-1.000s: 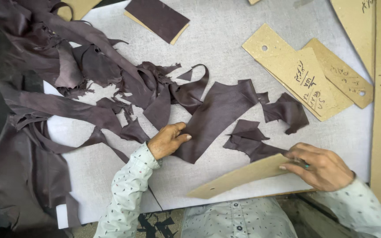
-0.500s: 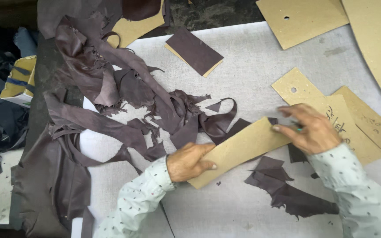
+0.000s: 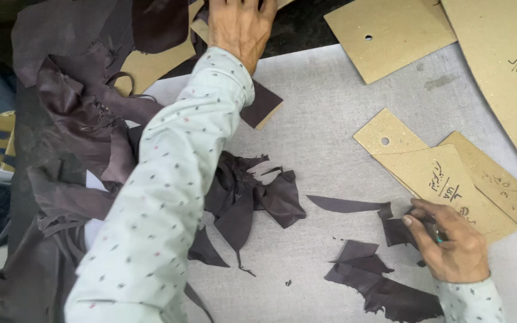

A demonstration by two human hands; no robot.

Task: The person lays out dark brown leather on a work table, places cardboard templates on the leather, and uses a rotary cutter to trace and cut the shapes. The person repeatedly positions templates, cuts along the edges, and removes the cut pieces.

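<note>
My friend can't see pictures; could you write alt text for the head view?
A person's left hand reaches far across a grey table, while the right hand rests on dark purple leather scraps beside tan cardboard pattern pieces.

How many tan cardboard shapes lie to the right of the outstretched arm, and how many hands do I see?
Overlapping cardboard shapes: 3
Separate cardboard sheets at the top right: 2
Hands, left hand and right hand: 2
Total: 7

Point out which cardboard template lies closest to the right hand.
The handwritten cardboard template stacked between two others, right above the right hand; the rest lie farther, toward the table's top edge.
</note>
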